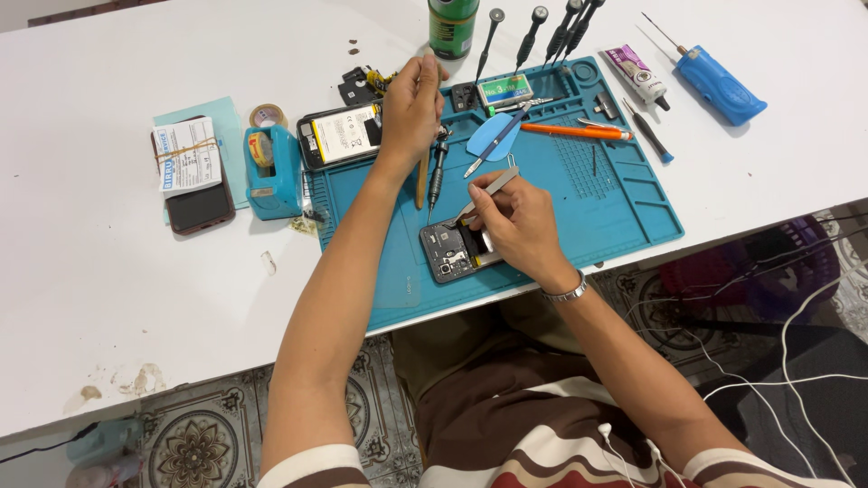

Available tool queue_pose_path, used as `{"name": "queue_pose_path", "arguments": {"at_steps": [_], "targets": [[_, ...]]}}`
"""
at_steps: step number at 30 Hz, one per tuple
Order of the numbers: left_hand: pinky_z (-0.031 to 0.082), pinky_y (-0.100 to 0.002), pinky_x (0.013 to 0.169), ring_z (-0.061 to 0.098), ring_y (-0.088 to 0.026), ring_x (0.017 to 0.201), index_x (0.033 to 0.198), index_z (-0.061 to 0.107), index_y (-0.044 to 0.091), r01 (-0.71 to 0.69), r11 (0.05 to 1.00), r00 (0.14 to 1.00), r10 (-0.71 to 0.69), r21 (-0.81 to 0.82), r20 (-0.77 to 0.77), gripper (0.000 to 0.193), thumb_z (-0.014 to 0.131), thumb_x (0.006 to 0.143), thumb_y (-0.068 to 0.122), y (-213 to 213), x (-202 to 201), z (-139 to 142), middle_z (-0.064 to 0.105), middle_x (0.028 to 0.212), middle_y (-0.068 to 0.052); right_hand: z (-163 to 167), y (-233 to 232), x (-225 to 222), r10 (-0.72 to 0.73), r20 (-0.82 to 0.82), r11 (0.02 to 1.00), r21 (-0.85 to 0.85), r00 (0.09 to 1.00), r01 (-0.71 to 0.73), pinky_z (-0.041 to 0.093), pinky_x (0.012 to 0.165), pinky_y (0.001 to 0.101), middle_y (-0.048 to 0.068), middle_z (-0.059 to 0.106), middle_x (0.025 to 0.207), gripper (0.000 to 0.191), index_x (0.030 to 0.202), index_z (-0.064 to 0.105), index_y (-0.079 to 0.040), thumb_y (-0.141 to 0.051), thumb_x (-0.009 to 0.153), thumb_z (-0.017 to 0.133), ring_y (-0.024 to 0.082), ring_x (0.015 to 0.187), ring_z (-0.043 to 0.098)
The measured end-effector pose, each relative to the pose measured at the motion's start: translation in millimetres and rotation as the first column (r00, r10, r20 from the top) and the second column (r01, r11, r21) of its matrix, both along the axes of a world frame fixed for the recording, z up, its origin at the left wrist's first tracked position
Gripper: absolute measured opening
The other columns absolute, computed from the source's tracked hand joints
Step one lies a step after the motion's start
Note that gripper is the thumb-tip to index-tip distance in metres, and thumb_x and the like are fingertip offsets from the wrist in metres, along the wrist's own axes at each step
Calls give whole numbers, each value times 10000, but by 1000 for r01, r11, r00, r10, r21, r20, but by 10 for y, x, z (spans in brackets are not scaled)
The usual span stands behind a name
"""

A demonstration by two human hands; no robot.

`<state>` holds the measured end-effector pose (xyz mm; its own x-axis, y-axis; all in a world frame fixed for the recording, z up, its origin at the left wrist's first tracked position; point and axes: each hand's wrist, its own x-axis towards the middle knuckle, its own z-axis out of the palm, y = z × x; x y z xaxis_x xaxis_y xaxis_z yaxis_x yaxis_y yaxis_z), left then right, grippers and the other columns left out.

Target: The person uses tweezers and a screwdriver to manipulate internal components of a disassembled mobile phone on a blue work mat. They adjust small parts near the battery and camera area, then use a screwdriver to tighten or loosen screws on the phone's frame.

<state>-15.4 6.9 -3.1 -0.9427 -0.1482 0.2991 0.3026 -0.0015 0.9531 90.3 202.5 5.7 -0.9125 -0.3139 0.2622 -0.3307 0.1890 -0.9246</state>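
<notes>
Tweezers (488, 187) in right hand (520, 221) grip, tips seemingly on opened phone (449, 250)

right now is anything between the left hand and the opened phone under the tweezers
Yes: a screwdriver and a thin stick lie on the blue mat between the left hand and the opened phone, which the right hand partly covers.

The right hand (517, 221) covers one end of the opened phone (449, 250), hiding where the tweezers' (485, 191) tips meet it. What the left hand's fingers (425, 70) pinch is too small to tell. The green can (452, 25) and the tabletop (108, 298) are cut off by the picture's edges.
</notes>
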Motion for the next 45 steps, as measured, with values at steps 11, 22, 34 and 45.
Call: {"name": "queue_pose_path", "arguments": {"at_steps": [11,22,34,45], "targets": [[347,-221,396,418,-36,446,972,612,67,5,1000,1000,-6,-5,-12,512,410,1077,526,-12,-9,-8,451,586,45,-8,-16,3,-9,13,1000,-6,1000,9,575,582,223,74,757,764,201,1069,680,34,-160,1018,656,93,653,722],[359,-219,411,435,-35,462,996,602,64,3,1000,1000,-3,-16,-15,487,408,1099,499,19,-102,-63,466,608,45,-40,35,-72,8,-13,1000,-26,1000,-9,576,589,225,80,754,773,186,1065,667,37,-143,1023,656,101,665,725],[348,-219,400,417,-35,449,1013,597,63,23,1000,1000,-23,10,-21,465,420,1102,484,53,-118,-81,467,612,42,-34,93,-62,5,-26,1000,-14,1000,-6,559,582,223,64,747,752,180,1069,667,35,-138,1022,663,95,673,735],[357,-216,400,431,-33,449,1009,597,72,17,1000,1000,-17,-11,-26,473,406,1101,495,47,-130,-74,467,608,43,-51,89,-69,25,0,998,-62,1000,-25,575,599,222,65,747,778,189,1075,668,36,-146,1025,664,94,678,723]]}}
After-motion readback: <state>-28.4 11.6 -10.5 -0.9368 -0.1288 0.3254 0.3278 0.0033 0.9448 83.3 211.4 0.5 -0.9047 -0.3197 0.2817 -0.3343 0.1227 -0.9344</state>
